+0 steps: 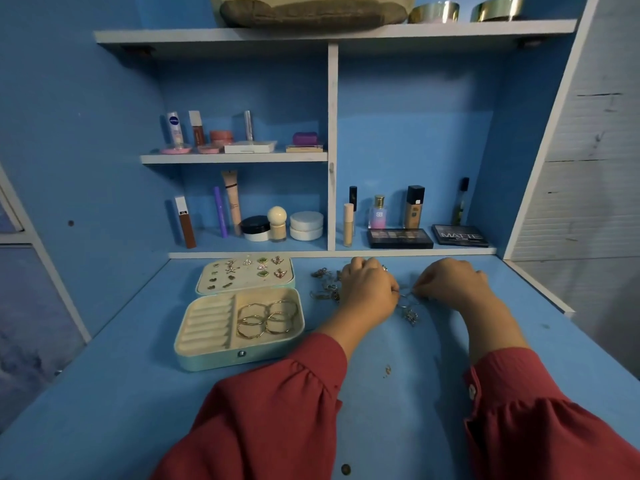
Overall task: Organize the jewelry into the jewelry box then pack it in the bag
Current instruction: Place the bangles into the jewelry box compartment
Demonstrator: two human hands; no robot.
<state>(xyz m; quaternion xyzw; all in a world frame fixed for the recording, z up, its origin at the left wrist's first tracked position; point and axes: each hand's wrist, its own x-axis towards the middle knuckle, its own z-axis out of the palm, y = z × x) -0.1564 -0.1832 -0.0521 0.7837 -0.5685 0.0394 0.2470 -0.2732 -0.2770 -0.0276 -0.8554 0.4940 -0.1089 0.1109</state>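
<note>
Blue desk surface (138,393) with blue shelving behind forms the work area. An open mint jewelry box (239,327) is placed left of centre; gold bangles (266,318) are held in its right compartment, beside empty ring rolls (207,322). Earrings (247,270) are pinned on the raised lid. Loose jewelry (325,284) is scattered on the desk right of the box. A small metal piece (405,297) is pinched between the left hand (369,289) and the right hand (453,284), both with fingers curled. Cosmetics (277,223) and eyeshadow palettes (400,238) are stored on the shelves. Red sleeves (277,410) cover both forearms.
</note>
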